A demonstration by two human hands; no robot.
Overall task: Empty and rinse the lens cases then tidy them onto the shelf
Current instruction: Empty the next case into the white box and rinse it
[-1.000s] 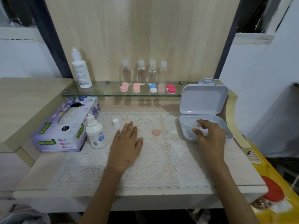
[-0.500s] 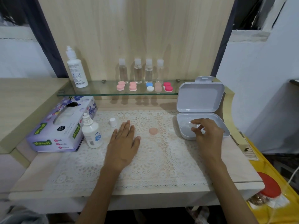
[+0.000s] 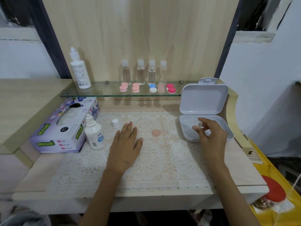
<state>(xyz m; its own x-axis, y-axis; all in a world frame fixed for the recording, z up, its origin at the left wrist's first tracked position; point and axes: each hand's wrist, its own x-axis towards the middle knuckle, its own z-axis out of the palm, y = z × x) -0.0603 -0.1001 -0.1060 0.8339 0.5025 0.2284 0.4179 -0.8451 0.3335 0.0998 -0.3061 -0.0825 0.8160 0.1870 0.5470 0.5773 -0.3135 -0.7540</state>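
On the shelf (image 3: 101,92) five cases (image 3: 153,88) and five bottles (image 3: 140,72) are sitting. Left hand (image 3: 125,144) is lying flat on the bench (image 3: 236,168); right hand (image 3: 211,136) is pinching a clear piece (image 3: 199,123).

The tissue box (image 3: 65,128) on the bench carries the green brand label "Mysoft" on its front face and twice on its top. Its front also reads "Soft Facial Tissue", each initial in a red dot. The printing on the small dropper bottle (image 3: 95,136) and on the tall white bottle (image 3: 79,70) is too small to read.
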